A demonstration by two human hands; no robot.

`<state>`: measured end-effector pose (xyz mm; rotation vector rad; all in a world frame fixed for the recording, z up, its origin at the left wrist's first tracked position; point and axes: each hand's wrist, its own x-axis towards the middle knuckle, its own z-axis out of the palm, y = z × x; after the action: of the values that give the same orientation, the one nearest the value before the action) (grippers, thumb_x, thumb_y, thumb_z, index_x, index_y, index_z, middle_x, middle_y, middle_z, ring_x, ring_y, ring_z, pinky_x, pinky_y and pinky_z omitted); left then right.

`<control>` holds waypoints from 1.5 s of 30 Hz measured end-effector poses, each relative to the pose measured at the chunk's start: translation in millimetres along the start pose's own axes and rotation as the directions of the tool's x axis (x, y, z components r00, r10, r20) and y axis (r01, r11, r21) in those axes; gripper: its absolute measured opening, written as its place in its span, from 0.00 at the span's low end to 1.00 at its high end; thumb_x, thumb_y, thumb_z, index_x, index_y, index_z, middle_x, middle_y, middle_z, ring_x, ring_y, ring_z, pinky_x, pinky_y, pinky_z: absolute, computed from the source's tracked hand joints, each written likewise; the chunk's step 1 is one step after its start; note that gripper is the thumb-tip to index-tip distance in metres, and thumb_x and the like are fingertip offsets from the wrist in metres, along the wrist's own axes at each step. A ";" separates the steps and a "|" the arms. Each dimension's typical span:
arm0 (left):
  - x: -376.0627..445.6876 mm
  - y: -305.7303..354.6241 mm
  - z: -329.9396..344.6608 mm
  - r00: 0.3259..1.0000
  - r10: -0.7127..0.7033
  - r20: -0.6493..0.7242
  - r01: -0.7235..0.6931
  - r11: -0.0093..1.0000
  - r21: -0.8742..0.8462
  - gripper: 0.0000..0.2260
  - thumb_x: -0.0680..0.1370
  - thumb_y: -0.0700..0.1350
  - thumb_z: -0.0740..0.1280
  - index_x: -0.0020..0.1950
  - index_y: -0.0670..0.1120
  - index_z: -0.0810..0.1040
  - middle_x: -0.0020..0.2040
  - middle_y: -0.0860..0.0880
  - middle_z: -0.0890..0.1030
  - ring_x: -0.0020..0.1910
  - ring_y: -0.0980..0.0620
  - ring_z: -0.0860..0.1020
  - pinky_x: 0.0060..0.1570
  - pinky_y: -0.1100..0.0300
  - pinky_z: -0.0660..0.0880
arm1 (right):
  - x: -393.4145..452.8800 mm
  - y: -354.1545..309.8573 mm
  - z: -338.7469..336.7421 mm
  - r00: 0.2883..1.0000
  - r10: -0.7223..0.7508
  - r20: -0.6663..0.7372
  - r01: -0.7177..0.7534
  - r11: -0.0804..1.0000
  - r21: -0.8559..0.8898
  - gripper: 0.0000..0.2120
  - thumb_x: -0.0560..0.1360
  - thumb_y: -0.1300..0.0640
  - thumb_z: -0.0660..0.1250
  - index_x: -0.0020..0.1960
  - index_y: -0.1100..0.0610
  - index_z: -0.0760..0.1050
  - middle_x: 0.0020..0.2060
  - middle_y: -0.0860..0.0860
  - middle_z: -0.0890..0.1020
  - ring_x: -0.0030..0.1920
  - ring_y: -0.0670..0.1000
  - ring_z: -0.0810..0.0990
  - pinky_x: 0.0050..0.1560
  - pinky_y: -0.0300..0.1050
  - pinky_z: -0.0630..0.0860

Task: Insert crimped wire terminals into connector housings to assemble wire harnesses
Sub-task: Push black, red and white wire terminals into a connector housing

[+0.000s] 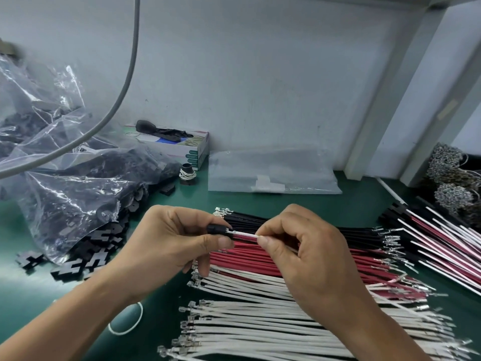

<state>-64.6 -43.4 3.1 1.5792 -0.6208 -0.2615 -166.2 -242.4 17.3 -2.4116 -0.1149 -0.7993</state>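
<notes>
— Green bench mat (359, 204) under a pale wall; what's the stock like?

— Plenty left. From 3 to 6 o'clock lie loose rows: black wires (250, 218) at the top, red wires (260, 256) under them, white wires (260, 324) nearest, all with bare crimped ends. At 9 o'clock a clear bag (65, 178) spills black housings (91, 264) onto the mat.

— Anything finished?

— At 3 o'clock, far right, a finished pile (442, 238) of red and white leads already seated in black connectors. It looks smaller than the loose stock, so I'd judge the job well short of done.

— And the piece in hand?

— Centre. The left hand (166, 246) pinches a black connector housing (217, 228) between thumb and fingers; the right hand (307, 251) pinches a white wire (244, 234) close behind its terminal, whose tip sits at the housing mouth. Whether it has latched I cannot tell.
</notes>
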 end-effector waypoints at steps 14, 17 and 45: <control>2.6 -10.0 -2.0 1.000 0.024 -0.019 -0.024 1.000 -0.014 0.27 0.59 0.64 0.84 0.49 0.48 0.89 0.26 0.37 0.80 0.20 0.49 0.75 0.23 0.66 0.67 | 0.1 -3.2 2.6 0.999 -0.025 -0.021 0.023 0.998 -0.059 0.06 0.76 0.48 0.67 0.44 0.47 0.81 0.40 0.40 0.75 0.40 0.42 0.76 0.39 0.35 0.73; 2.5 -11.6 -4.9 1.000 0.018 -0.016 -0.018 1.000 0.016 0.26 0.59 0.65 0.83 0.49 0.50 0.89 0.25 0.38 0.80 0.19 0.48 0.75 0.24 0.66 0.68 | -0.3 -4.1 6.1 0.997 -0.059 -0.055 0.055 0.996 -0.075 0.07 0.76 0.48 0.66 0.43 0.49 0.80 0.40 0.42 0.76 0.38 0.43 0.76 0.38 0.39 0.73; -0.7 -9.3 -8.3 0.999 0.011 0.030 -0.013 0.999 0.053 0.24 0.60 0.64 0.83 0.50 0.51 0.89 0.30 0.39 0.84 0.21 0.42 0.80 0.24 0.65 0.73 | 1.6 4.1 13.9 0.953 -0.235 -0.193 0.223 0.971 -0.082 0.10 0.78 0.50 0.67 0.41 0.53 0.81 0.38 0.45 0.76 0.34 0.43 0.74 0.34 0.36 0.72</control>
<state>-58.7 -36.0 -5.1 1.6249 -0.6645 -0.2614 -156.7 -238.1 7.2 -2.3835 -0.2991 -1.1639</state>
